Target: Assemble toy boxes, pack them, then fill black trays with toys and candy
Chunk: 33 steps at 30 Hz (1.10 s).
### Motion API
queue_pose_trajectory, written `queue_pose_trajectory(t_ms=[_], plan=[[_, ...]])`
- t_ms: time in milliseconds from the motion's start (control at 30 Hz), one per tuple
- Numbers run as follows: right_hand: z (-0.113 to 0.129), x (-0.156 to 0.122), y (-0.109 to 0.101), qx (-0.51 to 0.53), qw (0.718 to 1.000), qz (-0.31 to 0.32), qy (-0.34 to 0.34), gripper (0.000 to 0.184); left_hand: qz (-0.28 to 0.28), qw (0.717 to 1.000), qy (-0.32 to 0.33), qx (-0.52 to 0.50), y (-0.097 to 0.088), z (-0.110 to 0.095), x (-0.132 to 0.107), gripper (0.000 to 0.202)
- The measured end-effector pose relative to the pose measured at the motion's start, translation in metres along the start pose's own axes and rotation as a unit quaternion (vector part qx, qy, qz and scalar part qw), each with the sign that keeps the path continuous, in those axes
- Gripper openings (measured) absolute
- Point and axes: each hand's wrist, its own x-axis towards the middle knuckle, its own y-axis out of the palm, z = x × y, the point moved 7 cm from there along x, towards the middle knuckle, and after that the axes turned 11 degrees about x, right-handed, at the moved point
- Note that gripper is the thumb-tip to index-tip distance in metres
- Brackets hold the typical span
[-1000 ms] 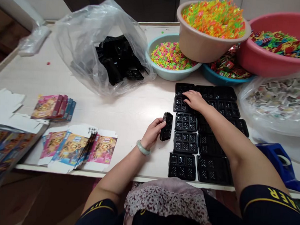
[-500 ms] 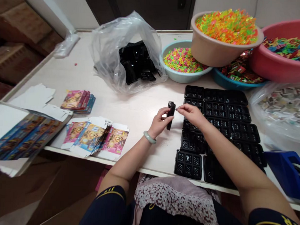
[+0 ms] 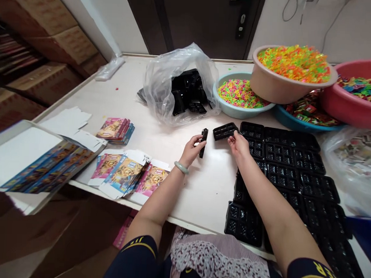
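Note:
Above the middle of the table, my left hand (image 3: 193, 149) pinches a small stack of black plastic trays (image 3: 204, 143), held on edge. To its right, my right hand (image 3: 238, 145) grips a single black plastic tray (image 3: 224, 131) by its right end, tilted, with its moulded compartments showing. The two hands are apart. Just beyond my right hand, rows of black compartment trays (image 3: 280, 174) lie side by side on the table (image 3: 202, 188). A clear plastic bag (image 3: 158, 89) with more black trays (image 3: 190, 88) in it lies behind my hands.
Basins of small colourful plastic pieces (image 3: 242, 94) and a stacked pink basin (image 3: 275, 87) stand at the back right. Flat printed boxes (image 3: 123, 173) and small packed boxes (image 3: 113, 129) lie left. An open display carton (image 3: 35, 158) sits at the table's left edge.
My right hand has drawn one tray off to the right, away from the stack in my left hand. The head view has shifted, so the table appears further right and lower.

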Motion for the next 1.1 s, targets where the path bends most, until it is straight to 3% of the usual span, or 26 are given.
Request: queue_pose_trajectory(t_ms=[100,167,233,333,400,467,567,633,733,800,867,933,1000,1100], plan=[[-0.002,0.019,-0.004,-0.039,0.999,0.007,0.015,0.03,0.047,0.995,0.054,0.068,0.001,-0.002,-0.001,0.032],[-0.006,0.021,-0.011,-0.059,0.998,0.017,0.025,0.024,0.097,0.975,0.133,0.152,0.019,-0.006,-0.001,0.029],[-0.008,0.019,-0.02,-0.078,0.997,0.018,0.021,0.016,0.163,0.936,0.206,0.235,0.047,-0.007,0.0,0.026],[0.004,0.013,-0.027,-0.153,0.986,0.032,-0.061,0.029,0.235,0.886,0.256,0.307,0.086,-0.003,0.012,0.029],[0.015,0.008,-0.026,-0.208,0.97,0.054,-0.118,0.041,0.219,0.88,0.269,0.325,0.094,-0.006,0.035,0.035],[0.021,0.001,-0.024,-0.247,0.956,0.082,-0.137,0.044,0.129,0.896,0.253,0.341,0.079,-0.011,0.071,0.034],[0.017,-0.017,-0.015,-0.286,0.94,0.143,-0.121,0.04,-0.049,0.901,0.168,0.397,0.027,-0.011,0.131,0.031],[0.006,-0.031,-0.007,-0.296,0.933,0.182,-0.094,0.038,-0.071,0.882,0.124,0.45,0.001,-0.007,0.161,0.033],[-0.015,-0.046,0.005,-0.292,0.928,0.225,-0.047,0.038,-0.023,0.868,0.123,0.48,-0.017,-0.007,0.184,0.029],[-0.024,-0.049,0.013,-0.272,0.931,0.242,-0.024,0.037,-0.017,0.882,0.146,0.447,-0.026,-0.017,0.181,0.023],[-0.029,-0.049,0.018,-0.231,0.943,0.239,-0.004,0.038,-0.053,0.918,0.151,0.363,-0.037,-0.032,0.167,0.014],[-0.03,-0.047,0.022,-0.165,0.963,0.214,0.02,0.041,-0.084,0.968,0.102,0.213,-0.046,-0.037,0.144,0.006],[-0.031,-0.05,0.027,-0.087,0.976,0.193,0.051,0.048,-0.061,0.998,0.008,0.02,-0.04,-0.029,0.115,0.013],[-0.028,-0.064,0.032,-0.003,0.985,0.167,0.035,0.047,-0.004,0.974,-0.109,-0.196,-0.013,-0.012,0.059,0.026]])
